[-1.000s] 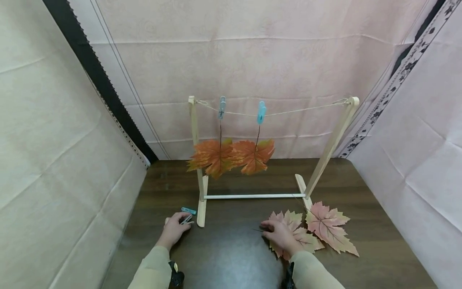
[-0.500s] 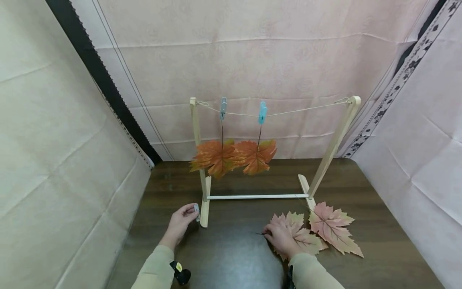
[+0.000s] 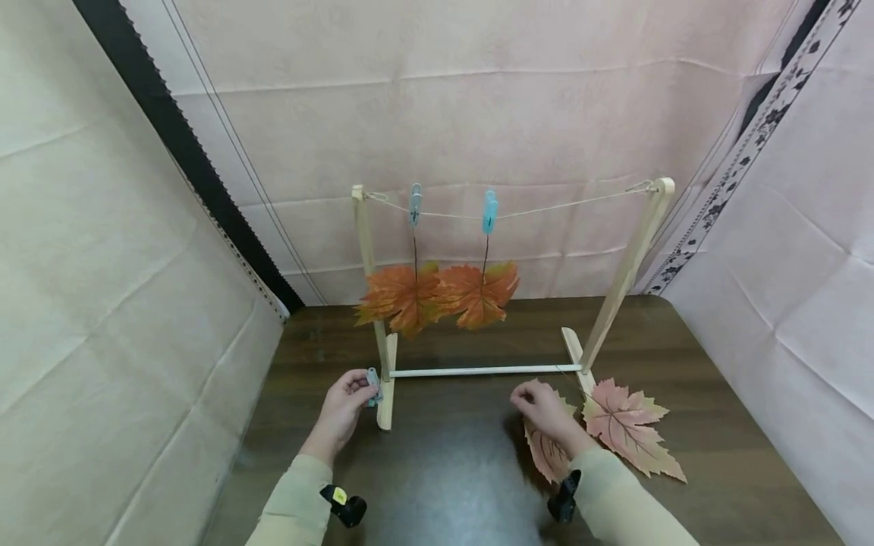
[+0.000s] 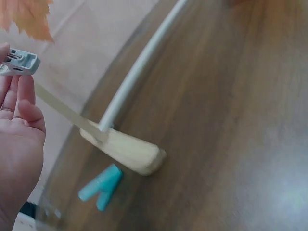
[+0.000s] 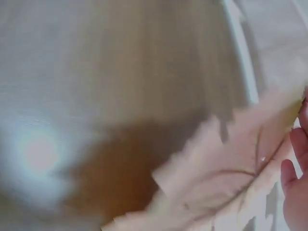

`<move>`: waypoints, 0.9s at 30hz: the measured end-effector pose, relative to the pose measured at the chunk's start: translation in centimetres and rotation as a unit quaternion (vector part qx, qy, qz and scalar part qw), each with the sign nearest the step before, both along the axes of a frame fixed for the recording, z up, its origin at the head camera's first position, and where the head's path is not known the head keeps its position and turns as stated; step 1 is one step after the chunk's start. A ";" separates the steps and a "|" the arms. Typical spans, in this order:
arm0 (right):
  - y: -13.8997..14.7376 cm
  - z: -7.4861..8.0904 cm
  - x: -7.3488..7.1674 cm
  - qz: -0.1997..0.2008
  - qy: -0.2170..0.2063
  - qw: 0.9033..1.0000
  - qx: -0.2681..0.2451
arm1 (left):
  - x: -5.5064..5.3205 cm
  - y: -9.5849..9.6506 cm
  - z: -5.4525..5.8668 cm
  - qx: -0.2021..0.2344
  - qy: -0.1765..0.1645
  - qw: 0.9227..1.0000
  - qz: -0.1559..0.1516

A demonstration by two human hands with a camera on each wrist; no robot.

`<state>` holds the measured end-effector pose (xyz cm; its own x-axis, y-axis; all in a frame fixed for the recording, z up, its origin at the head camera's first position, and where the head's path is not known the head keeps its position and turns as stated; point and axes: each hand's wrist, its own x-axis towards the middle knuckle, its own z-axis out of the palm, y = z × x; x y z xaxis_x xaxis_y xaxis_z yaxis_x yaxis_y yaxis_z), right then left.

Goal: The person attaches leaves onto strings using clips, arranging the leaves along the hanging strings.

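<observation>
Between thumb and fingers, my left hand pinches a grey-blue clothespin beside the rack's left foot. A turquoise clothespin lies on the table near that foot in the left wrist view. My right hand pinches a pink maple leaf at its stem end; the leaf hangs tilted below the hand, partly covered by it. The right wrist view shows this leaf blurred, raised off the table. Another pink maple leaf lies flat at the right, against the rack's right foot.
A wooden rack carries a string between two posts. Two clothespins, one greyish and one blue, hold orange leaves on its left half. A white rod joins the feet. Pale cloth walls surround the table.
My left hand has picked up the grey-blue clothespin and raised it slightly. My right hand has lifted the nearer pink leaf from the table and moved it up and slightly right.
</observation>
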<state>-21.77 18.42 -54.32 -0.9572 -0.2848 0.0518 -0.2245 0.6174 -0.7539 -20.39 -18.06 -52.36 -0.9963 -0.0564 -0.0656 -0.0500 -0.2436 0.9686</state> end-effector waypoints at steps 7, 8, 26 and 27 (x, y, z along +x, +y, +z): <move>2.2 2.8 -0.9 -0.047 -0.023 0.997 -0.054 | -0.5 1.4 2.7 0.034 0.039 0.998 -0.041; 2.3 3.1 -1.0 -0.047 -0.021 0.997 -0.065 | -0.5 1.7 2.9 0.041 0.042 0.997 -0.042; 3.0 6.5 -1.6 -0.078 -0.005 0.991 -0.111 | -1.6 5.7 7.3 0.000 0.077 0.993 -0.084; 2.9 6.9 -1.7 -0.076 -0.004 0.991 -0.109 | -1.7 6.0 7.8 -0.007 0.083 0.993 -0.085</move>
